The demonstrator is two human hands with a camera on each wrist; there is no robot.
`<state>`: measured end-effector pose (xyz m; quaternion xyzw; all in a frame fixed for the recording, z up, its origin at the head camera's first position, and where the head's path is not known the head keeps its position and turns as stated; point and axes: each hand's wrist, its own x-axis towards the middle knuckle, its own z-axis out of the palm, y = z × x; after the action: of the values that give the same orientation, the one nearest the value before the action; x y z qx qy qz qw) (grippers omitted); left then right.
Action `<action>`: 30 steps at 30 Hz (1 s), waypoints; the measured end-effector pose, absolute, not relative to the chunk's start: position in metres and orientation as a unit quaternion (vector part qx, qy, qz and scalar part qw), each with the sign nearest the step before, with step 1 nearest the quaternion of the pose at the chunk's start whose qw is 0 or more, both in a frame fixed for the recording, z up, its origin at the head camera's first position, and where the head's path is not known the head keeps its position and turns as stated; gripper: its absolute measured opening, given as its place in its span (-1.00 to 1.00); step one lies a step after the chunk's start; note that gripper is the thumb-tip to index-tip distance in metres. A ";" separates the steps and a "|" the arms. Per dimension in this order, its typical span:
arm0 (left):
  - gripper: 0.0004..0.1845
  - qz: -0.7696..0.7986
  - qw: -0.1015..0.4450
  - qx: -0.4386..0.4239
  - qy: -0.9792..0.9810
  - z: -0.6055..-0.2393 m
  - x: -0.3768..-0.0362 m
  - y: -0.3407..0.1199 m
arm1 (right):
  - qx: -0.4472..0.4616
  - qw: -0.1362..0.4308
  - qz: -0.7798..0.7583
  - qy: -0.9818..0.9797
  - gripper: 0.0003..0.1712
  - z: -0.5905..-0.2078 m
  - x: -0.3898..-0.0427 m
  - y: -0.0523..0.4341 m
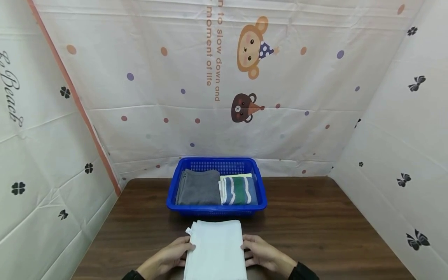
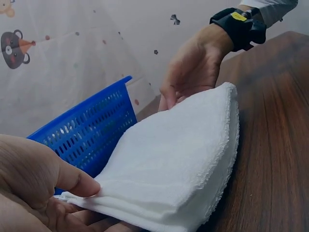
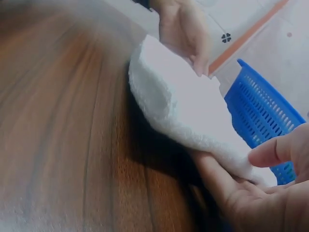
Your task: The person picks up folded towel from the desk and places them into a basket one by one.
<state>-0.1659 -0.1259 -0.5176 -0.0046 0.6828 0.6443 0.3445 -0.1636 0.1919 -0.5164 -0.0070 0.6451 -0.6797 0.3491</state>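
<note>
A folded white towel (image 1: 216, 249) with a small tag at its upper left corner is held between both hands, in front of the basket. My left hand (image 1: 171, 254) pinches its left edge, thumb on top and fingers beneath. On the opposite edge my right hand (image 1: 262, 254) grips it the same way. The right wrist view shows the towel (image 3: 193, 106) raised over the table, with a shadow under it. Its layered, rough-stitched edge faces the near side in the left wrist view. Just beyond stands a blue plastic basket (image 1: 217, 210).
Inside the basket lie a folded grey towel (image 1: 201, 188) on the left and a striped blue, green and white towel (image 1: 239, 190) on the right. The brown wooden table (image 1: 315, 221) is bordered by a printed white cloth wall (image 1: 297, 128) at the back and sides.
</note>
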 end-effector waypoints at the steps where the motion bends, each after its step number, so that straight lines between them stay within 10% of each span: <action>1: -0.41 0.644 0.344 -0.003 0.683 -0.517 -0.165 -0.126 | -0.007 0.353 -0.681 0.641 -0.28 -0.516 -0.163 0.192; 30: -0.33 0.666 0.340 0.079 0.659 -0.440 -0.147 -0.163 | -0.082 0.380 -0.733 0.559 -0.24 -0.456 -0.150 0.188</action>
<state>-0.1472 -0.1626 -0.4400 0.0792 0.6592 0.6659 0.3401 -0.1497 0.1882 -0.4563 -0.0825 0.5590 -0.7325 0.3797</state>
